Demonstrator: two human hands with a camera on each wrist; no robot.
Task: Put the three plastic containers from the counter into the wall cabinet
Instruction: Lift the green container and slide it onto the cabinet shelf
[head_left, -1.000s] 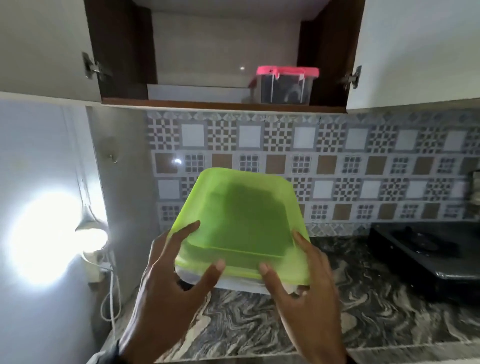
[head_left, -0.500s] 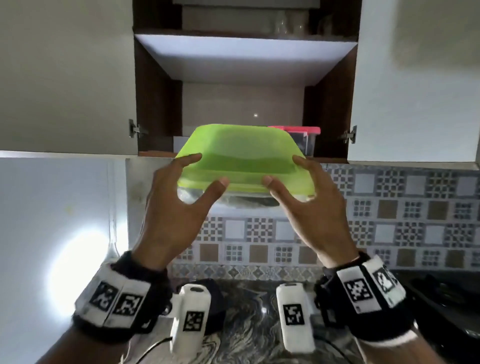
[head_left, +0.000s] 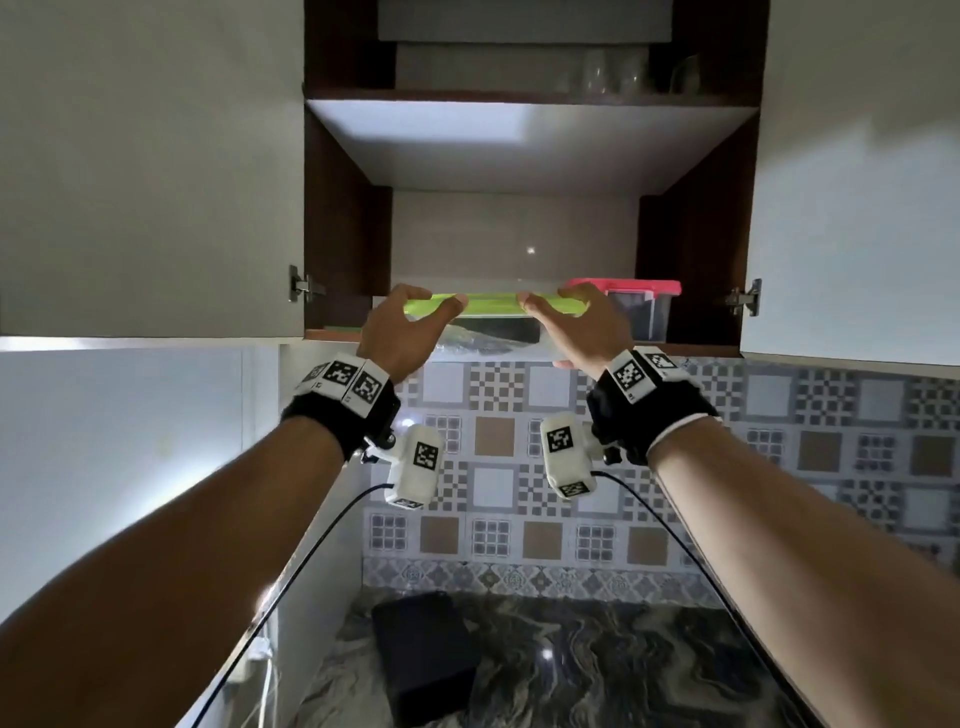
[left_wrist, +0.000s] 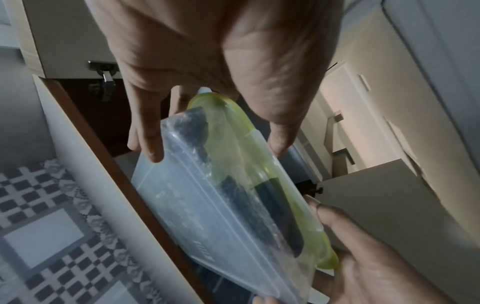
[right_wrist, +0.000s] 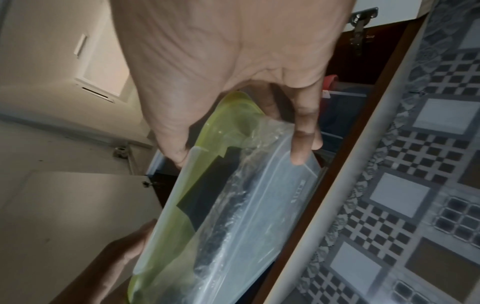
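A clear plastic container with a green lid is level with the front edge of the wall cabinet's lower shelf. My left hand grips its left end, thumb on the lid and fingers under the base. My right hand grips its right end the same way. Dark contents show through the clear base. A pink-lidded container stands on the same shelf at the right, just beyond my right hand.
Both cabinet doors stand open. Glasses sit on the upper shelf. Below, a black box lies on the marbled counter by the tiled backsplash. Cables hang from the wrist cameras.
Both hands have lifted the green-lidded container from above the counter up to the cabinet's lower shelf, and the lid now appears edge-on. The view has tilted upward.
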